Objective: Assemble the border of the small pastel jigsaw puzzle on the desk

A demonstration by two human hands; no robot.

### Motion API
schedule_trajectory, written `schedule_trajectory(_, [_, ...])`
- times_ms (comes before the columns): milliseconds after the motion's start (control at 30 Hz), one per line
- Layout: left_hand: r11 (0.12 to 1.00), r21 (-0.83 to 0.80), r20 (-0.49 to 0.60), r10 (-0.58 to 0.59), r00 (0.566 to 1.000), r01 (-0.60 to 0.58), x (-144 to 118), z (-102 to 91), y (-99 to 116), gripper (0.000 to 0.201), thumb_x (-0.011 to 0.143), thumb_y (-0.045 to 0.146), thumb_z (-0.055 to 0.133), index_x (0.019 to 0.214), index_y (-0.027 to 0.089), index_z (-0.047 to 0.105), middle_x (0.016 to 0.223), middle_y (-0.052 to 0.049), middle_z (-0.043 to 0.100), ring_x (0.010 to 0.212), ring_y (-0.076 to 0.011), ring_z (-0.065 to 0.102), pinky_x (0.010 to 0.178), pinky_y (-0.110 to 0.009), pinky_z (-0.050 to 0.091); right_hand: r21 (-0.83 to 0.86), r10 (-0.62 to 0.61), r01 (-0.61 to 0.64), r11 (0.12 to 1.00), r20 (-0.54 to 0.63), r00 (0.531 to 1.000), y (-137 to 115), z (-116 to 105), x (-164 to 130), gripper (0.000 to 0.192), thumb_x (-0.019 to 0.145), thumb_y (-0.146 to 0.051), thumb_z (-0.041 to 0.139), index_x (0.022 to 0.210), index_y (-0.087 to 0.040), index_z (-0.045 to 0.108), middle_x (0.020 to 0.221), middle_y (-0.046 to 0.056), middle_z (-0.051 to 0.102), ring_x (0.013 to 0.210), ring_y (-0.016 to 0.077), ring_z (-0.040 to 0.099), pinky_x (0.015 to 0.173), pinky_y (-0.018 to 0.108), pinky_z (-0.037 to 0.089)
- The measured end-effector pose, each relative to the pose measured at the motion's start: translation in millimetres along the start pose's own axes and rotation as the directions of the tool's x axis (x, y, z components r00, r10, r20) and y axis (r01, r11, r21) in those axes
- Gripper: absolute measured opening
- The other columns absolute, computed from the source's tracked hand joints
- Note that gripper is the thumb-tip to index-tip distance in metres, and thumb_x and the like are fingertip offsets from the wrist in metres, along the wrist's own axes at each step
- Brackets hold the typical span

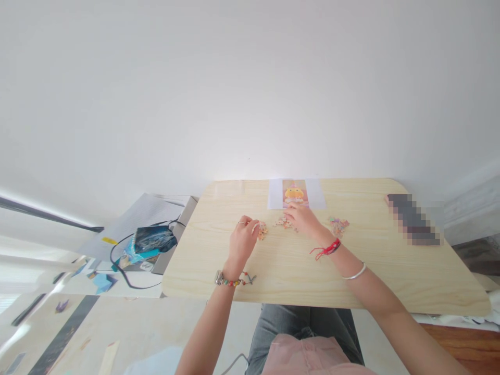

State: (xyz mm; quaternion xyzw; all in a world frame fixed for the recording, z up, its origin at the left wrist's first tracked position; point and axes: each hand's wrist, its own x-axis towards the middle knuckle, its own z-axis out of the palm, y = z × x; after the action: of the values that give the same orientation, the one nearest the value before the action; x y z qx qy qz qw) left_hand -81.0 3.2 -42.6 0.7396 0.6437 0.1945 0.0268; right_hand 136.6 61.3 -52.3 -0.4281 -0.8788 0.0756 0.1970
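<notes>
On surface (211,219), left pile (263,230) of small pieces lies just right of left hand (242,240), middle pile (286,224) beside right hand (307,221); both hands' fingers bent, can't tell if gripping.

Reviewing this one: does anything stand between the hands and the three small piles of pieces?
Nothing visible does. The left hand is at the left pile, the right hand at the middle pile; the right pile lies to that hand's right.

Hands (242,239) — at small pieces (263,229); table (297,276)
</notes>
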Motion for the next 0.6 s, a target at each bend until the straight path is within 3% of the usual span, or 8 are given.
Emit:
schedule_trajectory(67, [0.999, -0.003, 0.054, 0.043, 0.998, -0.043, 4.2, 3.5, 14.1, 0.021, 0.087, 0.027, 0.043, 0.097, 0.022, 0.062, 0.097, -0.005, 0.055, 0.080, -0.0146, 0.056, 0.060, -0.023, 0.042, -0.048, 0.154, -0.155, 0.987, -0.017, 0.988, 25.0, -13.8, -13.2, 0.018, 0.085, -0.015, 0.048, 0.092, -0.018, 0.064, 0.094, 0.007, 0.056, 0.081, 0.0146, 0.056, 0.071, 0.026, 0.043])
schedule_trajectory(200, [0.993, -0.022, 0.138, 0.116, 0.984, -0.114, 16.9, 15.5, 44.6, 0.019, 0.085, 0.023, 0.046, 0.097, 0.021, 0.062, 0.096, -0.005, 0.056, 0.081, -0.0156, 0.056, 0.065, -0.025, 0.043, -0.155, 0.250, -0.236, 0.959, 0.078, 0.965, 57.0, -27.9, -33.1, 0.019, 0.081, -0.013, 0.052, 0.094, -0.017, 0.064, 0.091, 0.007, 0.056, 0.075, 0.0149, 0.055, 0.069, 0.025, 0.040])
schedule_trajectory(367, [0.986, -0.048, 0.170, 0.168, 0.971, -0.163, 29.4, 28.0, 72.4, 0.021, 0.085, 0.022, 0.047, 0.101, 0.022, 0.060, 0.097, -0.005, 0.055, 0.080, -0.0159, 0.057, 0.063, -0.025, 0.044, -0.223, 0.236, -0.206, 0.953, 0.116, 0.965, 60.6, -19.7, -34.0, 0.013, 0.083, -0.018, 0.052, 0.086, -0.016, 0.064, 0.089, 0.007, 0.056, 0.073, 0.0156, 0.055, 0.069, 0.027, 0.038])
schedule_trajectory(600, [0.979, -0.053, 0.216, 0.203, 0.955, -0.196, 31.2, 31.4, 84.0, 0.018, 0.085, 0.021, 0.046, 0.096, 0.020, 0.061, 0.100, -0.007, 0.055, 0.085, -0.0174, 0.056, 0.068, -0.027, 0.046, -0.211, 0.166, -0.145, 0.967, 0.089, 0.982, 66.3, -14.6, -46.1, 0.019, 0.086, -0.011, 0.042, 0.080, -0.015, 0.060, 0.086, 0.006, 0.057, 0.068, 0.0136, 0.052, 0.067, 0.027, 0.035])
